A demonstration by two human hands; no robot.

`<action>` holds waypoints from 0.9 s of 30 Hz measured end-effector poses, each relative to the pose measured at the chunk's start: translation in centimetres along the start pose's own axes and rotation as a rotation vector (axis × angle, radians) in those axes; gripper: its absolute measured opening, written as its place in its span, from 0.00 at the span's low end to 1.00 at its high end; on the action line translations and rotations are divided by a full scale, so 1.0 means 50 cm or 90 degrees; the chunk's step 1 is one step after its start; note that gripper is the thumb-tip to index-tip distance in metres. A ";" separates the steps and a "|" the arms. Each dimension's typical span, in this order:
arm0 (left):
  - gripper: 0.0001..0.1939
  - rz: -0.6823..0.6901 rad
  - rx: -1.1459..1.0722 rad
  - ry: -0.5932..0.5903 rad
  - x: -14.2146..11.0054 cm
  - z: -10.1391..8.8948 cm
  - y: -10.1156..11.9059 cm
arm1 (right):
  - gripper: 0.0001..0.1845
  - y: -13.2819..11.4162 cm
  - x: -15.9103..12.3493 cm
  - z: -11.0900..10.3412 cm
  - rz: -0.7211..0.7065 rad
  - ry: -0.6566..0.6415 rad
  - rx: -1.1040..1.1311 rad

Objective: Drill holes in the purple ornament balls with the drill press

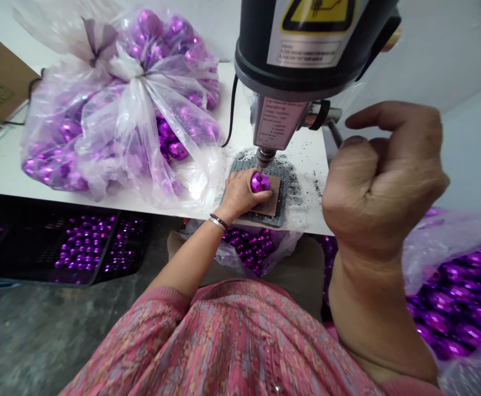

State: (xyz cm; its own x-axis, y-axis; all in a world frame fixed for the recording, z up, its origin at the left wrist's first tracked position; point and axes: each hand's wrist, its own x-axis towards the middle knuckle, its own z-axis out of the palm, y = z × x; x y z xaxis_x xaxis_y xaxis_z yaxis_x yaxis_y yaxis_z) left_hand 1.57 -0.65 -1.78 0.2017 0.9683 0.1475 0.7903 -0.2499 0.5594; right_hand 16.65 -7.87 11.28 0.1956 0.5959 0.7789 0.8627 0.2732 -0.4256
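My left hand (240, 191) is closed around a shiny purple bauble (260, 182), with the thumb on its near side. A dark spot shows on the ball's upper face. It sits over a small brown board (270, 202) on the grey base (282, 219) of a drill press (275, 124). Directly above the bauble is the drill chuck (266, 157); whether the bit touches the ball I cannot tell. Raised at the right, my right hand (382, 176) is curled in a fist around the press's feed lever (336, 133), whose far end is hidden in the fingers.
Tied clear bags (128, 110) of purple baubles stand on the white table (1, 179) at left. Dark shavings (293, 179) surround the base. An open bag of baubles (250, 247) lies at my lap, a black crate (29, 258) below left, and another bag (463, 297) at right.
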 end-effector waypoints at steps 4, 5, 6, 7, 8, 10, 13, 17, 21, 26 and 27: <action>0.24 -0.002 -0.006 -0.001 0.001 0.002 -0.002 | 0.18 0.016 -0.013 0.016 -0.081 0.058 -0.009; 0.24 -0.001 -0.009 -0.001 0.002 0.002 -0.002 | 0.18 0.021 -0.016 0.021 -0.097 0.073 -0.016; 0.24 0.000 -0.012 0.001 0.002 0.003 -0.003 | 0.18 0.025 -0.020 0.026 -0.109 0.086 -0.023; 0.24 0.001 -0.014 0.003 0.003 0.004 -0.004 | 0.18 0.028 -0.023 0.030 -0.113 0.095 -0.029; 0.24 0.001 -0.016 0.005 0.003 0.005 -0.005 | 0.19 0.030 -0.026 0.033 -0.110 0.098 -0.033; 0.23 0.001 -0.020 0.010 0.004 0.006 -0.006 | 0.19 0.031 -0.032 0.039 -0.093 0.103 -0.037; 0.24 0.004 -0.026 0.014 0.004 0.007 -0.005 | 0.17 0.030 -0.037 0.050 -0.080 0.128 -0.030; 0.24 0.005 -0.017 0.018 0.003 0.003 -0.002 | 0.15 0.043 -0.052 0.075 -0.132 0.182 -0.012; 0.24 0.008 -0.005 0.011 0.004 0.000 0.000 | 0.14 0.053 -0.058 0.082 -0.171 0.210 0.014; 0.23 0.025 -0.014 0.005 0.004 -0.007 0.002 | 0.16 -0.001 0.048 0.023 -0.034 0.146 0.114; 0.23 0.026 -0.018 0.005 0.000 -0.011 0.002 | 0.18 -0.015 0.079 0.011 0.056 0.063 0.124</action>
State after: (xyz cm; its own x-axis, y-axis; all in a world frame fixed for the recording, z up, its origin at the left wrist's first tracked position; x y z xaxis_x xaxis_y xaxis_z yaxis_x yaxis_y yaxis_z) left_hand 1.34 -0.69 -1.27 0.2289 0.9572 0.1773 0.7652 -0.2895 0.5750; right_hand 16.52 -5.31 14.46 0.3193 0.5495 0.7720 0.7359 0.3695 -0.5674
